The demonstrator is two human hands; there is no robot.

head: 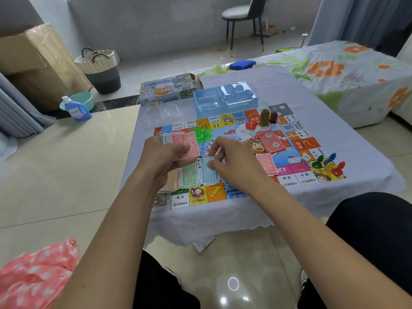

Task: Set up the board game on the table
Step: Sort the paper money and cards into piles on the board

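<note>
**A:** What are the hands doing?

**B:** The left hand has its fingers curled round a stack of red play-money notes, thumb on top. The right hand is beside it, fingers bent, with the fingertips pinching down at a blue note. Whether it actually grips the note or only touches it, I cannot tell.

**A:** What lies right under them?

**B:** Below the left hand, fanned piles of notes: green ones next to the blue, and orange ones further toward the left wrist. All of it rests on the game board, which lies flat on the cloth-covered table.

**A:** And beyond the hands?

**B:** Just past the left hand's notes sits a heap of green plastic pieces. Past the right hand lie two more red note stacks, one far and one near. Further right are a white die and a cluster of coloured pawns. At the board's far edge stand red pieces and some tall building pieces.

**A:** Off the board?

**B:** Beyond it, a clear blue plastic tray, and to the tray's left the game box.
</note>
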